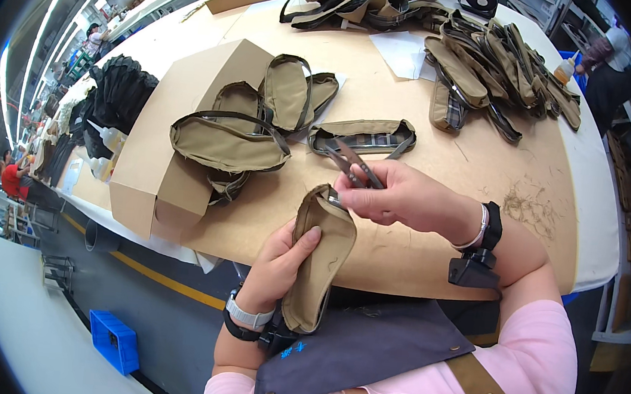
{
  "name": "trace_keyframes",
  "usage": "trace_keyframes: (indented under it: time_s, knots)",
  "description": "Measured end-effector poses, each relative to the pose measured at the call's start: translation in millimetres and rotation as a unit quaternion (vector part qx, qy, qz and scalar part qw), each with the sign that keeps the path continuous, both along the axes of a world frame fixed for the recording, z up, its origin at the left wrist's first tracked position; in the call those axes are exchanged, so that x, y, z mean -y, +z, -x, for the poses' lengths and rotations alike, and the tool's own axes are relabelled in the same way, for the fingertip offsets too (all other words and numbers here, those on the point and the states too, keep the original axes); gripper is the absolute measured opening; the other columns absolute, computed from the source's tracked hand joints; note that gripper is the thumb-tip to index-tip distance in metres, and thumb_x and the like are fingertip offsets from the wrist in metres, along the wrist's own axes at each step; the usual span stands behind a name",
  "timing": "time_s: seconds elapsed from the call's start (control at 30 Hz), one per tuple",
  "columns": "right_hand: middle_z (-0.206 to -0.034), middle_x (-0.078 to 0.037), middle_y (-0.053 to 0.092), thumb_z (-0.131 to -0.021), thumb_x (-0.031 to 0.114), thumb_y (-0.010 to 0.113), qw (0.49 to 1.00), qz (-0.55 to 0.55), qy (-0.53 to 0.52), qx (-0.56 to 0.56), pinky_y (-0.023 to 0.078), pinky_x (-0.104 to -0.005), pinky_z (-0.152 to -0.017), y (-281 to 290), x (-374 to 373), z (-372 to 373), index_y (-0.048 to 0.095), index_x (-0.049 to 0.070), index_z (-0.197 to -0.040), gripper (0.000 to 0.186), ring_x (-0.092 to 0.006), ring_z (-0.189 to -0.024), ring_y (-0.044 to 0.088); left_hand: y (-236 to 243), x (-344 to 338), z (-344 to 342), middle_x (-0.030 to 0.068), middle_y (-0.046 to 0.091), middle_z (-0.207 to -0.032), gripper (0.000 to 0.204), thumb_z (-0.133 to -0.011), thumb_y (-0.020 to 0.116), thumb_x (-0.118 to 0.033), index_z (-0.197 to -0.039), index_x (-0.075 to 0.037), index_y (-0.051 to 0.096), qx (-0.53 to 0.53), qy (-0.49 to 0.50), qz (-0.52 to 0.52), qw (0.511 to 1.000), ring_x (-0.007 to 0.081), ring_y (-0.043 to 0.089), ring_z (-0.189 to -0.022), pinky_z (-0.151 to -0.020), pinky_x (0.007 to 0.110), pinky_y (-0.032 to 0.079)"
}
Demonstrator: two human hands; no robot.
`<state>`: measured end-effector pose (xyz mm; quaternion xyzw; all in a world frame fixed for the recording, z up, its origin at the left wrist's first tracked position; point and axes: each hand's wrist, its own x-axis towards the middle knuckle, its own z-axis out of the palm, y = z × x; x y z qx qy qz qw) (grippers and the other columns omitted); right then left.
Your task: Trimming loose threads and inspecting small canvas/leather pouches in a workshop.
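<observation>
My left hand (276,261) is closed on a long khaki fabric pouch (322,254) with a dark trimmed edge, thumb pressed on its face. A loose thread lies on the pouch's surface. In my right hand (413,199) is a pair of dark thread snips (354,164), blades pointing up and left. The right fingertips are at the pouch's upper end; whether they also pinch it I cannot tell. Just beyond the snips, a khaki pouch with plaid lining (362,137) lies on the table.
Several khaki pouches (230,144) lie on and beside a cardboard box (150,156) at left. More are heaped at the far right (492,70) and back (377,3). Thread clippings (532,208) are scattered at right. A blue crate (114,341) stands on the floor.
</observation>
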<state>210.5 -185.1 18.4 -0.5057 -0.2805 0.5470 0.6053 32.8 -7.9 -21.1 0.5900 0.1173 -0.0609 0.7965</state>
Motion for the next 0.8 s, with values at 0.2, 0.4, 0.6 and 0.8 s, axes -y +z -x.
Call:
trace_keyframes:
  time_s: [0.2,0.4,0.6,0.8]
  knots:
    - [-0.075,0.008,0.051,-0.084,0.028,0.085,0.998,-0.001,0.058,0.019,0.028,-0.0205,-0.051,-5.5,5.8,-1.9,0.058,0.012,-0.096,0.034,-0.002,-0.06,0.039,-0.6,5.1,-6.4,0.0047,0.065,-0.12,0.032,-0.107,0.051,-0.013,-0.134,0.003,0.055,0.047,-0.021,-0.031,0.998,0.0109,0.059,-0.107,-0.095,0.028,0.048]
    - [-0.086,0.007,0.057,-0.08,0.027,0.088,0.984,-0.079,0.139,0.076,0.036,-0.0205,-0.057,-13.2,1.7,0.2,0.064,0.008,-0.108,0.041,-0.0034,-0.069,0.047,-2.6,6.3,-0.9,0.0102,0.064,-0.123,0.032,-0.104,0.051,-0.012,-0.133,0.001,0.054,0.076,-0.02,-0.028,0.996,0.0187,0.065,-0.108,-0.092,0.033,0.052]
    - [-0.084,0.003,0.065,-0.08,0.033,0.089,0.975,-0.092,0.146,0.139,0.045,-0.0251,-0.068,-9.4,-8.9,4.6,0.067,0.003,-0.097,0.041,-0.007,-0.078,0.056,-14.6,1.9,14.3,0.0121,0.067,-0.118,0.032,-0.101,0.053,-0.003,-0.132,0.003,0.057,0.064,0.031,0.015,0.997,0.0203,0.065,-0.106,-0.093,0.032,0.051]
    - [-0.073,0.006,0.059,-0.079,0.031,0.089,0.984,-0.122,0.089,0.097,0.04,-0.0243,-0.054,-5.1,-2.8,3.4,0.064,0.008,-0.088,0.035,-0.0048,-0.064,0.052,-21.7,-12.4,11.2,0.0099,0.061,-0.127,0.036,-0.107,0.053,-0.017,-0.139,0.0,0.052,0.133,-0.008,0.006,0.991,0.0215,0.059,-0.114,-0.096,0.034,0.049]
